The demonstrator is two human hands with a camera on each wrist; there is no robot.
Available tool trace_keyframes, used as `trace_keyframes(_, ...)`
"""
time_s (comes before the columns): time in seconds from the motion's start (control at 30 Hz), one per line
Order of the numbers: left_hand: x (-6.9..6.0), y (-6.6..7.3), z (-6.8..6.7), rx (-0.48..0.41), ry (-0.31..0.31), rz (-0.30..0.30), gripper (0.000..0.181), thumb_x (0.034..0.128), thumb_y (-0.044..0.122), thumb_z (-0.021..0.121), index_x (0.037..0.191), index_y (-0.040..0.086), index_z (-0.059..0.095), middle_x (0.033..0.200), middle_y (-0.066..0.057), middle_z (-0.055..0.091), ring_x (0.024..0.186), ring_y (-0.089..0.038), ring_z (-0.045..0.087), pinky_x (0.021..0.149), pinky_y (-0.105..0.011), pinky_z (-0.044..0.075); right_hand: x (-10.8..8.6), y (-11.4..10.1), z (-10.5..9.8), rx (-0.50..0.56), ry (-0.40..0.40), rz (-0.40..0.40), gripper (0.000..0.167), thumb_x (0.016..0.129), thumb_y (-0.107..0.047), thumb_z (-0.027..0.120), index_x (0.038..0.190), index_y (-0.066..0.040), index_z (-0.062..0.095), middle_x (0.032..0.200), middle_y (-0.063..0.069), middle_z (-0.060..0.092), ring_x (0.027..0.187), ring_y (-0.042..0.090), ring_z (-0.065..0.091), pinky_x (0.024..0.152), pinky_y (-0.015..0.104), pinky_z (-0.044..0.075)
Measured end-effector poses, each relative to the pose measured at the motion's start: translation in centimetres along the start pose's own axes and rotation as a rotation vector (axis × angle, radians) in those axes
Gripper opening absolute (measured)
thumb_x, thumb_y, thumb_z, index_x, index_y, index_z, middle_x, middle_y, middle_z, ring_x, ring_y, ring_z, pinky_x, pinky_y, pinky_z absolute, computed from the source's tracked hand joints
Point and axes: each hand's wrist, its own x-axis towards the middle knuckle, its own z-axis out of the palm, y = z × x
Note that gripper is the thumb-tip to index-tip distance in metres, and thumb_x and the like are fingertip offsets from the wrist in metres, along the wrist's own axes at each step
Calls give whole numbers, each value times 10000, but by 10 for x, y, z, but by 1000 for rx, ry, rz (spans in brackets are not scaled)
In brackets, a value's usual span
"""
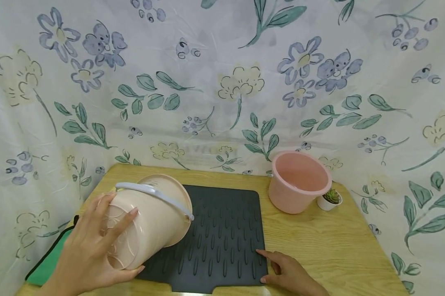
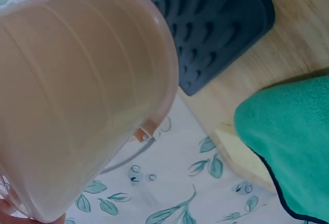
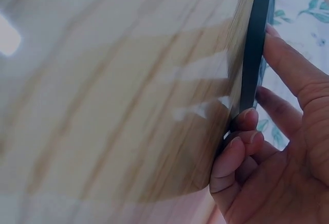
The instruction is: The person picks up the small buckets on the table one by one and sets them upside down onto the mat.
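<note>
My left hand [image 1: 91, 242] grips a cream bucket [image 1: 159, 218] at its base. Tipped on its side above the dark mat, the bucket points its mouth away from me, with a pale blue handle [image 1: 157, 195] across it. Its ribbed wall fills much of the left wrist view. Below it lies a dark grey ridged mat [image 1: 227, 230] on the wooden table. At the mat's near right edge, my right hand [image 1: 290, 273] rests its extended index finger and thumb on the mat. Its other fingers curl beside the edge in the right wrist view.
Toward the back right stands a pink bucket [image 1: 287, 197], upright, next to a small succulent in a white pot [image 1: 326, 203]. A green cloth with black trim [image 2: 293, 136] lies at the table's left side. Behind the wooden table [image 1: 318, 238] hangs a floral curtain [image 1: 207, 82].
</note>
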Motion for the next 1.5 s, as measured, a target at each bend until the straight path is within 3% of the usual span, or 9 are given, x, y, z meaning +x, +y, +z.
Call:
trace_keyframes(0.1,0,-3,2,9,-41,14,960,690,895,475,1348,206,598,1447,-317,423,1250,-534,385,1216,-402,106,0,-1,0,6,-2,8,687,874,-391,741,1431,-52,526,697,-124,446,590,-67,356,540,168,344)
trace_keyframes(0.17,0,-4,3,18,-57,24,954,697,891,470,1357,212,592,1445,-314,425,1251,-540,381,1198,-527,191,0,-1,-1,9,-5,17,689,873,-394,742,1433,-55,526,695,-122,446,591,-65,357,542,169,341)
trace_keyframes(0.27,1,-5,4,33,-99,21,961,690,900,464,1374,236,581,1459,-298,417,1264,-528,374,1017,-678,348,0,0,0,12,-8,25,692,872,-397,741,1433,-55,525,695,-130,440,590,-65,356,543,167,337)
trace_keyframes(0.33,2,-6,4,45,-136,13,969,680,908,465,1384,251,576,1472,-286,409,1277,-514,370,887,-693,405,-1,0,0,16,-9,27,692,873,-396,741,1435,-56,523,696,-136,437,589,-64,356,542,165,335)
trace_keyframes(0.5,4,-7,6,60,-224,2,993,666,923,472,1421,281,538,1505,-259,377,1316,-504,341,832,-702,433,-2,1,0,23,-6,29,688,875,-390,742,1439,-66,521,704,-130,440,592,-62,360,542,167,334)
trace_keyframes(0.73,1,-13,13,58,-246,16,1025,626,912,535,1441,291,513,1520,-247,363,1311,-481,351,727,-672,459,-2,2,3,26,1,38,687,874,-393,744,1442,-79,521,730,-108,459,610,-58,376,547,171,346)
trace_keyframes(1.07,6,-17,21,71,-306,-10,1158,472,807,735,1485,325,448,1545,-224,326,1317,-492,346,731,-724,445,-4,3,8,23,36,-14,658,881,-355,747,1430,-66,531,709,-147,436,592,-74,360,539,162,348)
trace_keyframes(1.33,19,-17,26,60,-430,-72,1187,501,762,791,1533,384,343,1562,-200,284,1359,-489,301,779,-787,405,-4,3,10,27,39,-6,658,877,-356,750,1428,-69,533,704,-159,437,590,-73,365,540,164,354)
trace_keyframes(1.5,25,-19,31,48,-464,-84,1209,502,734,808,1547,392,305,1567,-201,269,1372,-494,287,778,-796,401,-4,3,9,23,38,24,660,872,-368,754,1426,-80,539,703,-158,442,587,-68,370,540,167,354)
